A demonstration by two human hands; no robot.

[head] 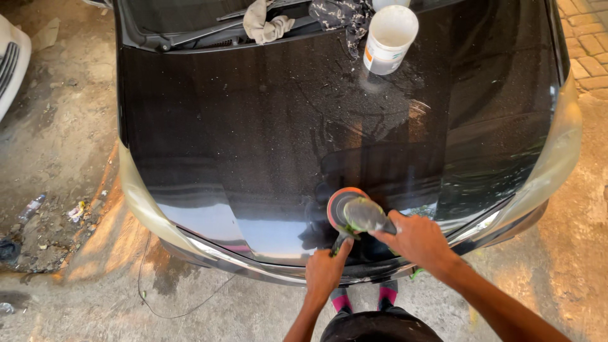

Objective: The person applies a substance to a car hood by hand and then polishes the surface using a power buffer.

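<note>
Both hands hold the polisher (352, 215) at the hood's (266, 133) near edge: left hand (324, 271) wrapping the handle, right hand (415, 239) gripping the body. Pad should stay flat, pressure even.

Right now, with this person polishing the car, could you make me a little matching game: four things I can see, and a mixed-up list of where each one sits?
Things:
1. polisher
2. white bucket
3. beige rag
4. crushed bottle

Places:
A. draped over the wiper at the windscreen base
B. on the dirt ground beside the car
C. standing on the black hood near the windscreen
D. at the hood's front edge, held by the left hand and right hand

Pairs: 1-D, 2-C, 3-A, 4-B
</note>
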